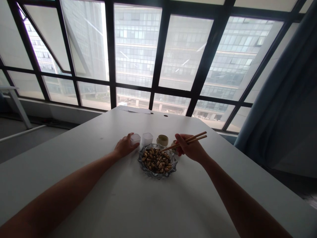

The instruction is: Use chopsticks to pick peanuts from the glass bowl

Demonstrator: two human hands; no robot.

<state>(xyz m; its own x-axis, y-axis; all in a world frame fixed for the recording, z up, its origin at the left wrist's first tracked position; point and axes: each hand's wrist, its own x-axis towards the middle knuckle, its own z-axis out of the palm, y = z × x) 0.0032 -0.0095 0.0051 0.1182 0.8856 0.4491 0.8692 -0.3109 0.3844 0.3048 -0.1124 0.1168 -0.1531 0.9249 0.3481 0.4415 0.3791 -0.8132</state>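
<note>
Near the middle of the white tabletop (153,205) stands a scalloped glass bowl (158,176) of pistachio nuts (162,165) mixed with dark seeds (151,153). Wooden chopsticks (198,138), pinched in the right hand (189,147), slant into it; whether their tips grip anything cannot be told. Smooth, rounded shells could slip from such narrow tips. Just beyond the bowl's left rim, the left hand (125,146) clasps a translucent plastic cup (135,138); too hard a push could drive it against the neighbouring plastic cup (147,138). Rightward stand an olive ceramic cup (162,140) and a partly hidden cup (173,144), which a sideways drift of the right hand could knock. Farther off lie paper sheets (138,110).
</note>
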